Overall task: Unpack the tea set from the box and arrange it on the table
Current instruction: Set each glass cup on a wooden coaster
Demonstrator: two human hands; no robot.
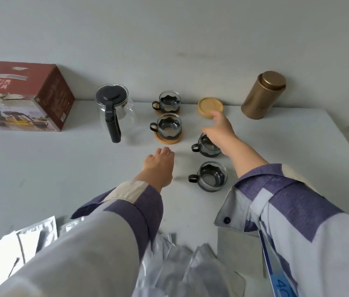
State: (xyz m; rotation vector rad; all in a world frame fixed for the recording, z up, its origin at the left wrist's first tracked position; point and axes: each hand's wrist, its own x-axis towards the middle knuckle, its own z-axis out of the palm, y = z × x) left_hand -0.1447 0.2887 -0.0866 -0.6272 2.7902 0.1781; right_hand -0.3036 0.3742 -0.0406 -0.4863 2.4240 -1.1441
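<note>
Tea set: spread over the white desk (pixel 41 168); the glass teapot (pixel 117 112) serves as landmark
Teapot: upright, black lid on, black handle turned toward the person
Box: red-brown carton (pixel 22 95) well to the left of the teapot, at the back of the desk, lid flaps shut
Cups on coasters: two glass cups just right of the teapot; the far cup (pixel 168 101) and the near cup (pixel 168 126) each sit on a wooden coaster
Bare cups: a third cup (pixel 206 146) and a fourth cup (pixel 211 175) stand further right of the teapot and nearer the person, straight on the desk
Spare coaster: round wooden coaster (pixel 210 108) right of the far cup, lying flat
Right hand (pixel 219 130): reaches over the third cup; its fingers touch the spare coaster's near edge; cannot tell whether they pinch it
Left hand (pixel 160 163): hovers in front of the teapot, fingers relaxed and loosely together, holding nothing
Tin: gold canister (pixel 262 95) far right of the teapot, by the wall
Wrappers: clear plastic bags (pixel 180 264) at the near edge
</note>
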